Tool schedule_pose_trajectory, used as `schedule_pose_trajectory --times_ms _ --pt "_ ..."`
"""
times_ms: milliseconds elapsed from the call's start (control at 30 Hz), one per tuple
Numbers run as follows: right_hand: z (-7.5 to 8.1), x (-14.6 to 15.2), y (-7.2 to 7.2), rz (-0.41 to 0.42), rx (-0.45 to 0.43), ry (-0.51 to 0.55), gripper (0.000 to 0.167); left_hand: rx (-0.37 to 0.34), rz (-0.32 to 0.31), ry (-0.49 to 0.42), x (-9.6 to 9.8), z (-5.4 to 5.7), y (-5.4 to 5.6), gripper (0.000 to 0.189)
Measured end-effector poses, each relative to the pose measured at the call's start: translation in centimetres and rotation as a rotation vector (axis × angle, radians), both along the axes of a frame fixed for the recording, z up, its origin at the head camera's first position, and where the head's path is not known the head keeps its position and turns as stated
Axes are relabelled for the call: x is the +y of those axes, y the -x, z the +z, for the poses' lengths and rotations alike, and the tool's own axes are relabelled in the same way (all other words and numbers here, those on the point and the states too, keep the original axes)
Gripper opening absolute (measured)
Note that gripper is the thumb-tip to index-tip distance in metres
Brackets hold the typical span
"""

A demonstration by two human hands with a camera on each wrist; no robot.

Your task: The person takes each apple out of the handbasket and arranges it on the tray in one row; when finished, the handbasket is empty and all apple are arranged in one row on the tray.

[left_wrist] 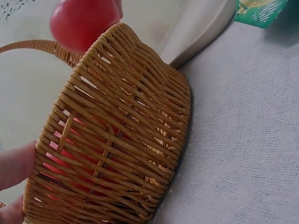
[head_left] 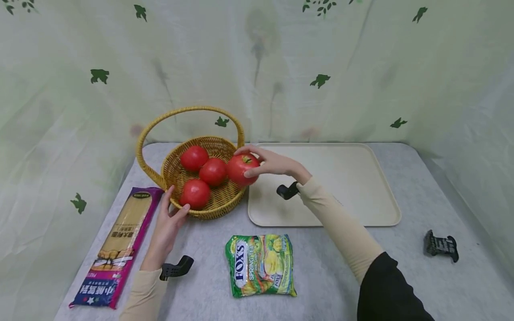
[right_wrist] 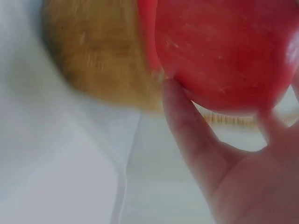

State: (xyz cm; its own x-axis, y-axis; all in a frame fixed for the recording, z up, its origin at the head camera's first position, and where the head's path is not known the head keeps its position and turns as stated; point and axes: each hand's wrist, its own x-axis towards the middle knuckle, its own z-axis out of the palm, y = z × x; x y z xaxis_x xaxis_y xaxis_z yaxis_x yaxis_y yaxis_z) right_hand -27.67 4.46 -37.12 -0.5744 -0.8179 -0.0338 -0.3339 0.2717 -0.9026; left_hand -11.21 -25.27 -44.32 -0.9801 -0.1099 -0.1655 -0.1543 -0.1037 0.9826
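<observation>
In the head view, a yellow-brown wicker basket [head_left: 218,209] with a tall hooped handle stands at the back left of the table, with several red apples [head_left: 195,194] in it. My right hand [head_left: 273,163] holds another red apple [head_left: 240,170] at the basket's right rim, thumb and fingers on either side of it. The right wrist view shows that apple [right_wrist: 224,51] close up. My left hand [head_left: 166,227] grips the basket's near-left rim. In the left wrist view, its fingers [left_wrist: 16,165] meet the rim of the woven wall [left_wrist: 117,126]; their tips are partly hidden.
A cream tray [head_left: 321,214] lies right of the basket. A green candy bag [head_left: 261,266] lies at the front middle, and a purple pasta packet [head_left: 116,249] along the left edge. A small black object [head_left: 441,246] sits at the right. A patterned curtain [head_left: 281,67] hangs behind.
</observation>
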Motion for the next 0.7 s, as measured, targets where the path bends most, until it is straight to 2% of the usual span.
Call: schedule_pose_trajectory --times_ms 167,333,367,567,700 --pt "-0.5 4.2 1.1 -0.147 -0.015 0.025 0.059 0.005 0.001 0.004 0.0 -0.1 0.0 0.075" --pt "-1.7 6.6 1.7 -0.261 -0.033 0.018 0.062 0.001 -0.003 0.012 -0.1 0.0 -0.1 0.075" --pt "-1.6 6.8 1.5 -0.273 -0.032 0.01 0.062 0.002 -0.005 0.013 -0.1 0.0 -0.1 0.075" --pt "-3.6 6.5 1.4 -0.321 0.021 -0.064 0.063 0.002 -0.004 0.016 -0.1 0.1 -0.2 0.075" --pt "-5.0 5.6 1.4 -0.309 0.058 -0.105 0.062 -0.001 -0.001 0.02 0.0 0.1 -0.1 0.075"
